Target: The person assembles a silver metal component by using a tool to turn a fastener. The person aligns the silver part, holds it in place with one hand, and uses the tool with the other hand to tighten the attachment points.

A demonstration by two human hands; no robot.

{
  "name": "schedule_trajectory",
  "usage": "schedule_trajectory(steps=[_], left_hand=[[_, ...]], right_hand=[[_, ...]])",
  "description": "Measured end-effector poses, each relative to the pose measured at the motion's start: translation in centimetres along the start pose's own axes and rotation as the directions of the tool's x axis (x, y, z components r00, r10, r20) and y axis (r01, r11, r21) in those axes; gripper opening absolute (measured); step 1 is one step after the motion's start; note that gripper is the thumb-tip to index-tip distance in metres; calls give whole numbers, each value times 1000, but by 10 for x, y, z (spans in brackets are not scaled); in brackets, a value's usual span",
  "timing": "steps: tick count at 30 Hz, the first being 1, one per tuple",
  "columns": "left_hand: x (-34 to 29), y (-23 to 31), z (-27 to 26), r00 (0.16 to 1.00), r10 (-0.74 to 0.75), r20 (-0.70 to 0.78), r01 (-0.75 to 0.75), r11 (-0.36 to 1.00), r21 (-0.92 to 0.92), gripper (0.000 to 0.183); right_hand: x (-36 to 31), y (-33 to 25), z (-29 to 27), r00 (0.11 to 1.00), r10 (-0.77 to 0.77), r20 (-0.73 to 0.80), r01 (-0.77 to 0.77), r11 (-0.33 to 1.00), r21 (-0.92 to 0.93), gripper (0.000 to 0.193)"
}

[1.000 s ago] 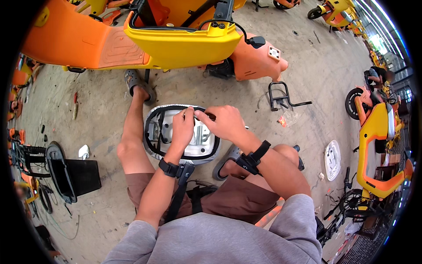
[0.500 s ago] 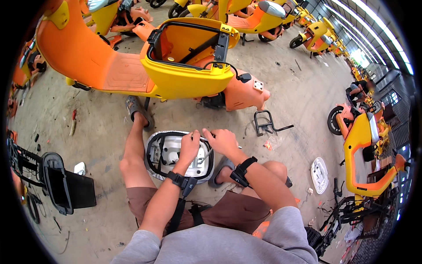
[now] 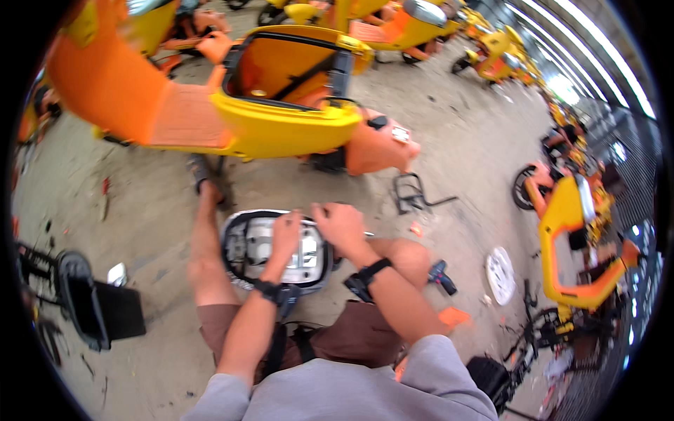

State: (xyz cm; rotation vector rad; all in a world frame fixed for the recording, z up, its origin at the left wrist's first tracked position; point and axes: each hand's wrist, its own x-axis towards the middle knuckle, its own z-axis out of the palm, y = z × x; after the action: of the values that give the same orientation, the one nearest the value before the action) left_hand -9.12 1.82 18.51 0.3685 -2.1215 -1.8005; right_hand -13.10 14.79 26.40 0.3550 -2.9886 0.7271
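An upturned scooter seat (image 3: 309, 254) lies between my legs, its white ribbed underside facing up inside a black rim and silvery cover edge. At its far edge, my left hand (image 3: 284, 238) has its fingers curled down on the rim; what it pinches is too blurred to name. Just to its right, my right hand (image 3: 339, 226) is closed over the same edge, knuckles up. A short thin metal end (image 3: 369, 234) sticks out to the right beyond that hand; whether it is gripped cannot be made out.
A yellow and orange scooter body (image 3: 281, 130) with an open compartment stands ahead. A black bracket (image 3: 414, 195) lies right of it. A power drill (image 3: 441, 278) is beside my right knee, a white oval panel (image 3: 500, 276) farther right. A black bin-shaped part (image 3: 116, 309) lies left.
The view has shifted slightly, blurring it. My right knee has moved inward, and the drill beside it now shows. Both hands remain at the seat's far edge.
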Motion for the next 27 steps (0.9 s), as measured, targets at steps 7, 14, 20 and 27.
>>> schedule_trajectory(steps=[7,14,20,27], left_hand=[[6,10,5,968,-227,107,242,956,-163,39],[2,9,9,983,-157,91,166,982,-91,37],[0,23,3,987,-157,46,163,966,-201,28],[4,18,0,982,-171,78,184,959,-218,25]], right_hand=[[8,5,-16,999,33,25,-36,992,122,36],[7,10,-4,997,72,27,-74,992,98,41],[4,3,-6,999,31,-8,-31,999,10,36],[2,-1,-6,999,-26,-36,27,1000,14,36]])
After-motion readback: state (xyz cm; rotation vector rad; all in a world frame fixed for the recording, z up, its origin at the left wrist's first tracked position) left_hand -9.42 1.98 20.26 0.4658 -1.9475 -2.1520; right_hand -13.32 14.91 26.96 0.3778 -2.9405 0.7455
